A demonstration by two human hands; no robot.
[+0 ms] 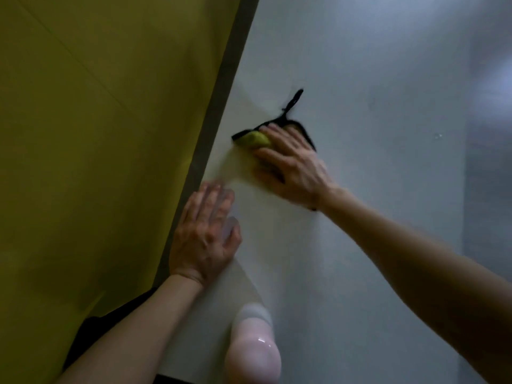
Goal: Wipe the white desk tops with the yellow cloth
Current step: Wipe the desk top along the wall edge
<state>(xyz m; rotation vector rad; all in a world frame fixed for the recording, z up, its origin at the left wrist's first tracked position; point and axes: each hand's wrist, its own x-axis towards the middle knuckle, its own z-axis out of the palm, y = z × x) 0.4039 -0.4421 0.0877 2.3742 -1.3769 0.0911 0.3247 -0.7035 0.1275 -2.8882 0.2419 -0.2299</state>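
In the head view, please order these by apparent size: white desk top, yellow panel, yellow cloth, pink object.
1. white desk top
2. yellow panel
3. pink object, near the camera
4. yellow cloth, mostly under the right hand

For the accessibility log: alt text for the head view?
A person's right hand presses a black-edged yellow cloth flat on a white desk top beside a yellow partition. The left hand rests flat near the desk's edge; a glossy pink bottle sits nearer the camera.
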